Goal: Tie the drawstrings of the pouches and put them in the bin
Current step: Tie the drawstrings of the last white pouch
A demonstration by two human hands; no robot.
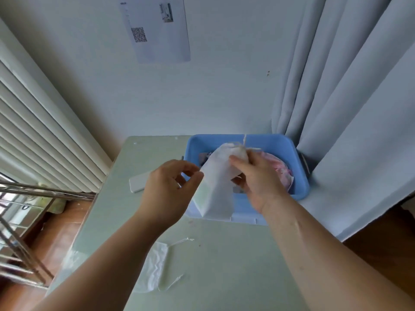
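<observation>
Soft daylight, slight blur, wide-angle warping

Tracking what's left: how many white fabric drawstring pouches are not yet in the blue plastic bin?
2. One white fabric drawstring pouch hangs from the right hand over the blue plastic bin; another pouch lies on the green table by the left forearm. Others may be hidden.

looks like a corner of someone's home, not a lab or shop. long pale curtains (336, 86) on the right, wood floor (62, 216), a metal rack (22, 221) by a white slatted panel (33, 131), a printed qr-code sheet (155, 30) stuck on the plain wall, and a small pale green table (224, 265).
</observation>
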